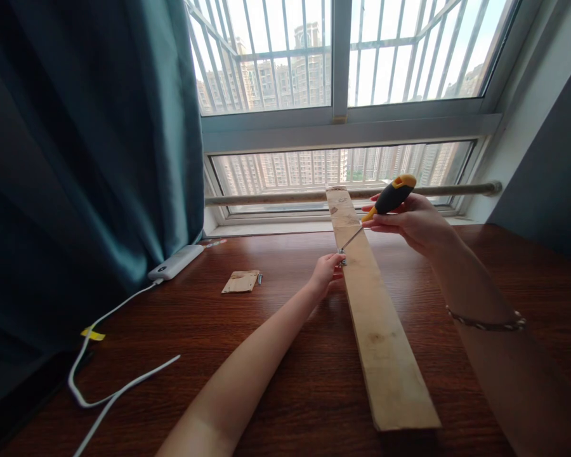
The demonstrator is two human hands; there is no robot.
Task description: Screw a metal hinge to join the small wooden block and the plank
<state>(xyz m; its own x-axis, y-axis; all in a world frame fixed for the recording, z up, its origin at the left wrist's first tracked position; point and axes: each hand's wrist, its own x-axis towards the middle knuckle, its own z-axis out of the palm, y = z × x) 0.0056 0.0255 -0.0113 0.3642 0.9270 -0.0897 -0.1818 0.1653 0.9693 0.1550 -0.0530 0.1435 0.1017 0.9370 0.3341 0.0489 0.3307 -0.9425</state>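
A long wooden board (378, 330) lies on the table and runs away from me toward the window. At its left edge my left hand (324, 274) is closed, with thumb and fingers pinching a small silvery metal fitting (342, 258) against the wood. Its exact kind is too small to make out. My right hand (416, 222) is closed around a screwdriver (391, 195) with a black and yellow handle. The screwdriver slants down to the left, and its thin shaft ends at the metal fitting.
On the brown wooden table (276, 330), a small flat wood piece (240, 282) lies left of the board, with screws (260, 278) beside it. A white power bank (176, 262) with a white cable (124, 388) sits by the blue curtain (171, 127). A horizontal rail (276, 198) crosses the window.
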